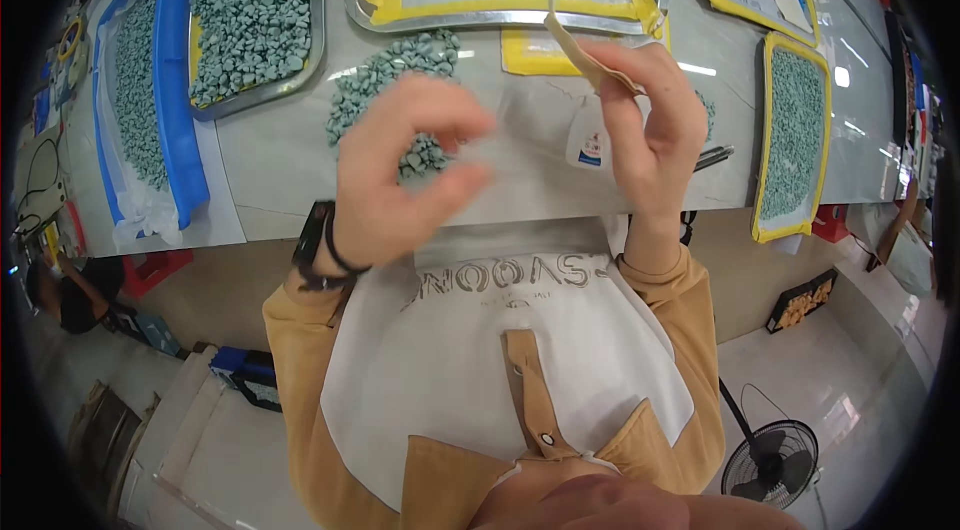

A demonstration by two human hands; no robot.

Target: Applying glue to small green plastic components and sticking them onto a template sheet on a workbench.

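Note:
My left hand (395, 175) is raised over the table's near edge. Its fingers curve, with a gap between thumb and fingertips, and motion blurs them a little; I see nothing held there. A heap of small green stones (375, 90) lies on the table just beyond it. My right hand (655, 120) pinches a thin beige strip (572, 48) that points up and to the left, its exact kind unclear. Partly hidden beside that hand is a small white bottle (588, 135) with a printed label. Several dark, thin rods (713, 158) lie to its right.
Green stones fill a metal tray (322, 20) and a blue tray (180, 110) on the left. Yellow-edged metal trays (400, 25) sit at the back. A yellow-rimmed tray (760, 180) of finer stones stands right. On the floor is a black fan (770, 460).

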